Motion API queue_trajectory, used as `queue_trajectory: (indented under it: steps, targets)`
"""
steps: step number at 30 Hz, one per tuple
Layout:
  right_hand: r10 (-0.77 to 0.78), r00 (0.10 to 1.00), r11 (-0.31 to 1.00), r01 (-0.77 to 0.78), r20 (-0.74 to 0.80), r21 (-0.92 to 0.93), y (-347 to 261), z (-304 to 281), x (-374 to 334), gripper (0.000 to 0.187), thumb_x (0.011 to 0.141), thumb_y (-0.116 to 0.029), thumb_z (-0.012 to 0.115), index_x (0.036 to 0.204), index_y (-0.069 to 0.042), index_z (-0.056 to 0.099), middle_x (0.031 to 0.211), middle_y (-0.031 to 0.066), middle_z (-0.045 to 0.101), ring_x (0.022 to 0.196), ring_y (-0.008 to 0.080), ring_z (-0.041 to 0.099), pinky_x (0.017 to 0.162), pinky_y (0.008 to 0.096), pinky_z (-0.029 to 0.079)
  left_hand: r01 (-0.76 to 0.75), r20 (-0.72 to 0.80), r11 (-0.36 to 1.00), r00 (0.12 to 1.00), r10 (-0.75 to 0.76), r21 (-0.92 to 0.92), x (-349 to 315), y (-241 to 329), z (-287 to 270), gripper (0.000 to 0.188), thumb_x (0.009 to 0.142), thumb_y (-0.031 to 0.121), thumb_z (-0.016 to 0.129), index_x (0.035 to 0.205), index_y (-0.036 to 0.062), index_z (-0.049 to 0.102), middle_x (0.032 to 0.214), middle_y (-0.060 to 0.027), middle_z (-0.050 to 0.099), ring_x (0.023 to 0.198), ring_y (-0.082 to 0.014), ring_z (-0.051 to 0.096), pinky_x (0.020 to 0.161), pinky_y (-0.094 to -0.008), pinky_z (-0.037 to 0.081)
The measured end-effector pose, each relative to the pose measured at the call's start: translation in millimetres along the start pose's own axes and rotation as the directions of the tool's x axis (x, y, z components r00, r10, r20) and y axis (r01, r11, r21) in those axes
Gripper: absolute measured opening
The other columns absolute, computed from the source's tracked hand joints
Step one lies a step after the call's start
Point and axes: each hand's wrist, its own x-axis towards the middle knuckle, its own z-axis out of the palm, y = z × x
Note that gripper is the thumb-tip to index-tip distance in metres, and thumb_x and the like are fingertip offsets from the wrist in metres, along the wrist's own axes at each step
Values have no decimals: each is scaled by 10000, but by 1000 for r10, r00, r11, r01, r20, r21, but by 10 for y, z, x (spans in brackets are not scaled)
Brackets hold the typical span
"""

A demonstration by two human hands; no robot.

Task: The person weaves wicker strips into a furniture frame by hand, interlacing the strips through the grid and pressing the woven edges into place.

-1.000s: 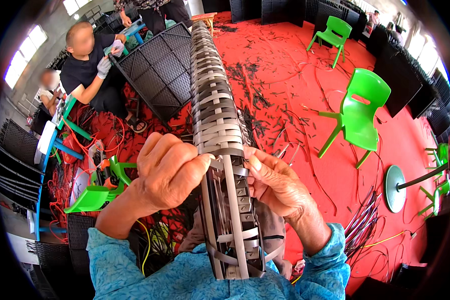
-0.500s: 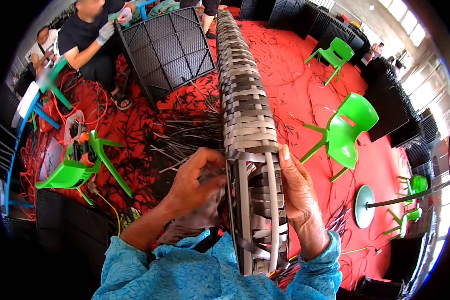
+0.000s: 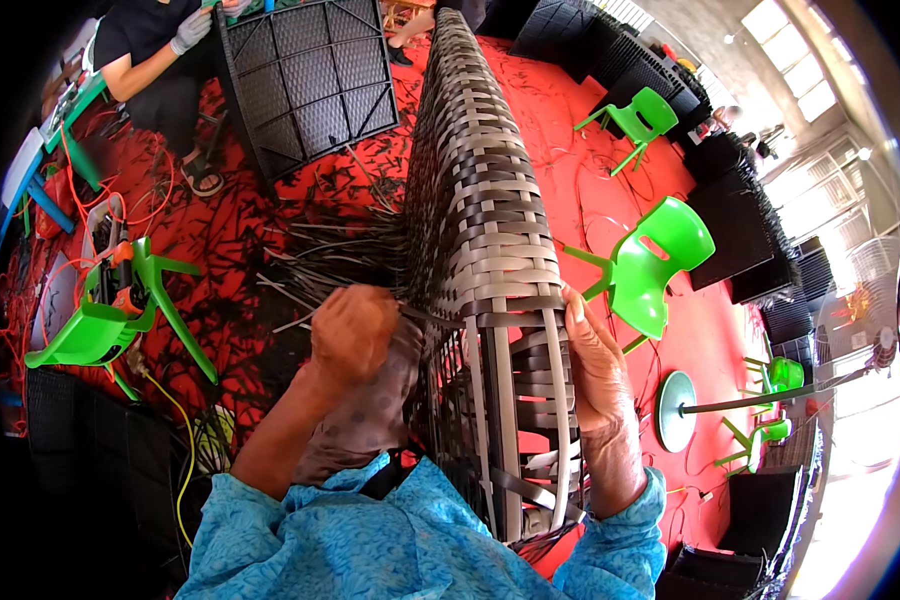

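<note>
A tall woven frame (image 3: 495,225) of grey and dark flat plastic strips stands upright before me. Its near end is partly unwoven, with long pale strips running down it. My left hand (image 3: 353,330) is a fist to the left of the frame, closed on a dark flat strip (image 3: 435,316) that runs from it across the woven edge. On the other side, my right hand (image 3: 598,365) presses against the frame's right edge, thumb up beside where that strip crosses. Its fingertips are hidden behind the frame.
Loose strips (image 3: 340,250) spread over the red floor covering (image 3: 610,225) at left. Green chairs stand at right (image 3: 655,265) and left, the left one holding a power tool (image 3: 120,280). Beyond sits a gloved person (image 3: 160,60) beside a black woven panel (image 3: 310,90). A fan's round base (image 3: 676,411) stands at right.
My left hand has drawn away to the left from the frame and closed into a fist, pulling the dark strip out. The view has turned a little, showing more of the frame's left side.
</note>
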Motion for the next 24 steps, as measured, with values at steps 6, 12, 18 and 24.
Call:
queue_trajectory:
  steps: [6, 12, 18, 24]
  targets:
    - [-5, 993, 996, -6, 119, 92, 56, -224, -5, 512, 900, -193, 582, 1340, -52, 364, 1208, 55, 547, 1041, 142, 571, 894, 313, 485, 75, 92, 988, 992, -88, 136, 212, 73, -66, 243, 733, -58, 538, 970, -3, 545, 864, -148, 599, 732, -313, 577, 659, -370, 447]
    - [-97, 992, 986, 85, 80, 143, 187, -73, 125, 449, 920, -164, 550, 1319, -52, 378, 1179, 51, 555, 1045, 129, 561, 896, 274, 469, 49, 340, 983, 934, -108, 176, 62, 121, -33, 275, 743, 17, 554, 1017, -6, 548, 816, -113, 587, 738, -279, 561, 683, -364, 419]
    - [-226, 971, 954, 205, 79, 218, 284, 2, 147, 322, 940, -196, 520, 1232, -94, 433, 1170, 37, 544, 1030, 112, 547, 884, 282, 470, 38, 257, 994, 964, -63, 100, 22, 167, 109, 294, 719, 10, 557, 1013, 23, 553, 781, -69, 576, 705, -231, 563, 688, -360, 413]
    - [-63, 992, 973, 36, 112, 230, 194, 78, 163, 536, 868, -338, 621, 1276, -54, 421, 1137, 73, 550, 969, 153, 571, 822, 305, 507, -51, 265, 985, 964, 5, 167, -63, 124, 133, 321, 692, -6, 554, 1011, 28, 558, 781, -52, 587, 669, -214, 562, 731, -368, 416]
